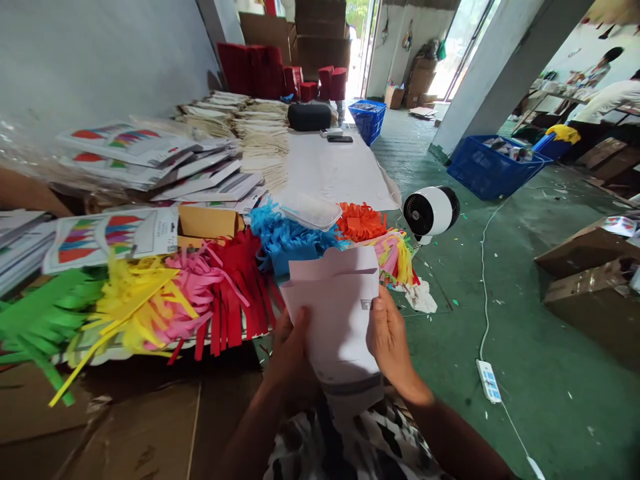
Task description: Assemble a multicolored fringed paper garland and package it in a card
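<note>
Both my hands grip a white paper envelope (335,313) with its flap open, held upright in front of my lap. My left hand (290,357) holds its left edge from behind, fingers curled. My right hand (387,337) pinches the right edge, thumb on the front. Just beyond the envelope lie piles of fringed paper on the table: green (35,320), yellow (135,303), pink (193,280), red (240,280), blue (283,237) and orange (360,223).
Printed card packs (110,237) and stacked sheets (150,157) cover the long table (340,170). A small white fan (430,212) stands at its right edge. Blue crates (493,167), cardboard boxes (590,267) and a power strip (489,381) sit on the green floor. People work at far right.
</note>
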Available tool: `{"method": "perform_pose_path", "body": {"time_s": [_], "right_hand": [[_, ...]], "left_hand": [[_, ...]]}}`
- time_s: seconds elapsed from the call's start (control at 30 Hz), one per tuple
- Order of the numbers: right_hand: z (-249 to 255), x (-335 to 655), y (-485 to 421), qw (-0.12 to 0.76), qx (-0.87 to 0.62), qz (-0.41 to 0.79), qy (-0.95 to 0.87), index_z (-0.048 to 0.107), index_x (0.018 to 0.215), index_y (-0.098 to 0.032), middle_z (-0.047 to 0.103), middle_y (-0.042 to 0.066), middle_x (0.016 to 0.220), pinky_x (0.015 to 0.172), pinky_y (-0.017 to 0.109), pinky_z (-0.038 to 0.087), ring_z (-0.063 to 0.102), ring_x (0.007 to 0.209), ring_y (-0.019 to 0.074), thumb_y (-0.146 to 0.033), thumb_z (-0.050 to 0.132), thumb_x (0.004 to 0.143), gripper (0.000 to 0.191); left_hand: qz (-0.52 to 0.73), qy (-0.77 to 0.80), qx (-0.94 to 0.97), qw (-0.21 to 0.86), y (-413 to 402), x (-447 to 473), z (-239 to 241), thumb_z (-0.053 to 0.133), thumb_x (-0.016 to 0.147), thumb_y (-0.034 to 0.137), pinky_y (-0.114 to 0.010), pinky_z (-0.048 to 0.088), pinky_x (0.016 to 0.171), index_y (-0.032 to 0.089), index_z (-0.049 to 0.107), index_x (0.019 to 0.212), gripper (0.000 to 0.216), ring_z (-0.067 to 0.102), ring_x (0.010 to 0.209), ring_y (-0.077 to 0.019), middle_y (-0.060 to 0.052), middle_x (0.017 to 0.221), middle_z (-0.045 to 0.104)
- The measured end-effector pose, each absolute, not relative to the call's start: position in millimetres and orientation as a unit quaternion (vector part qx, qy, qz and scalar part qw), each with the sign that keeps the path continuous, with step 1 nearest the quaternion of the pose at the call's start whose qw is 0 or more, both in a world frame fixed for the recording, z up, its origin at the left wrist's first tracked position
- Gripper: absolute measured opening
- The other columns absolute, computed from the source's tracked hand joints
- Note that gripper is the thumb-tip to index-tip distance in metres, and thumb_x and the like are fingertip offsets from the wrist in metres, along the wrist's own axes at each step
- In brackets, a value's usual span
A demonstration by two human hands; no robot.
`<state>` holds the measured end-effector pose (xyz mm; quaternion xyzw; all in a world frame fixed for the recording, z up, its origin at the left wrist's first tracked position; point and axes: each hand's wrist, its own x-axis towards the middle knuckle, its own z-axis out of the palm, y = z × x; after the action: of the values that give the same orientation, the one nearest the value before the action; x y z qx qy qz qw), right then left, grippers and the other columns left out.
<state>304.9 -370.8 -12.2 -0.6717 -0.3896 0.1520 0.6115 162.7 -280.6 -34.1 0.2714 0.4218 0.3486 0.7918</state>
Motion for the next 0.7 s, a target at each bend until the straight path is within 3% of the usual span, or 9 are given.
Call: {"method": "perform_pose_path", "body": {"time_s": [0.13,0.3,0.37,0.43,0.53,0.7], "right_hand": [[-15.6,308.4,-371.7,0.618,-0.662,0.162,-0.392,0.060,0.145,-0.026,0.068,0.009,0.136,0.105,0.036,0.050,0.062,0.127,0.0249,-0.048,0.033,0.113,0.048],[-27.9,311.4,-375.7,0.603,-0.704,0.102,-0.360,0.066,0.130,-0.020,0.072,0.013,0.116,0.095,0.038,0.053,0.066,0.105,0.0243,-0.051,0.037,0.111,0.046],[-33.3,312.2,-377.5,0.603,-0.713,0.079,-0.349,0.066,0.127,-0.016,0.072,0.014,0.113,0.094,0.039,0.053,0.065,0.103,0.0245,-0.051,0.038,0.111,0.047],[-37.4,312.3,-379.0,0.605,-0.711,0.067,-0.351,0.065,0.131,-0.013,0.071,0.015,0.115,0.096,0.041,0.053,0.065,0.105,0.0246,-0.050,0.038,0.112,0.049],[-40.3,310.8,-379.8,0.602,-0.713,0.067,-0.353,0.062,0.138,-0.012,0.071,0.017,0.118,0.096,0.043,0.052,0.063,0.106,0.0251,-0.048,0.039,0.112,0.051],[-43.6,307.2,-379.0,0.613,-0.701,0.066,-0.359,0.062,0.142,-0.011,0.071,0.018,0.119,0.097,0.046,0.051,0.064,0.107,0.0271,-0.048,0.038,0.112,0.053]], "left_hand": [[0.344,0.424,0.300,0.782,-283.7,162.9,-34.7,0.083,0.084,0.057,-0.030,0.061,0.062,0.031,0.060,0.138,0.064,0.074,0.074,-0.0197,-0.005,0.103,0.079],[0.364,0.409,0.434,0.715,-282.1,166.5,-27.6,0.076,0.086,0.066,-0.024,0.053,0.057,0.021,0.073,0.118,0.055,0.065,0.068,-0.0163,-0.005,0.089,0.075],[0.412,0.375,0.513,0.653,-277.3,168.1,-23.9,0.067,0.092,0.068,-0.026,0.056,0.066,0.020,0.076,0.114,0.054,0.067,0.080,-0.0187,-0.008,0.101,0.076],[0.461,0.346,0.570,0.586,-272.3,169.5,-20.6,0.059,0.099,0.064,-0.029,0.058,0.084,0.021,0.078,0.118,0.051,0.069,0.100,-0.0220,-0.009,0.118,0.076],[0.499,0.346,0.583,0.539,-269.9,172.6,-16.7,0.059,0.103,0.056,-0.034,0.053,0.106,0.024,0.078,0.127,0.044,0.067,0.122,-0.0250,-0.008,0.133,0.074],[0.540,0.396,0.419,0.613,-274.6,182.8,-15.2,0.080,0.088,0.055,-0.035,0.057,0.103,0.028,0.081,0.124,0.045,0.069,0.124,-0.0275,-0.005,0.130,0.078]]}}
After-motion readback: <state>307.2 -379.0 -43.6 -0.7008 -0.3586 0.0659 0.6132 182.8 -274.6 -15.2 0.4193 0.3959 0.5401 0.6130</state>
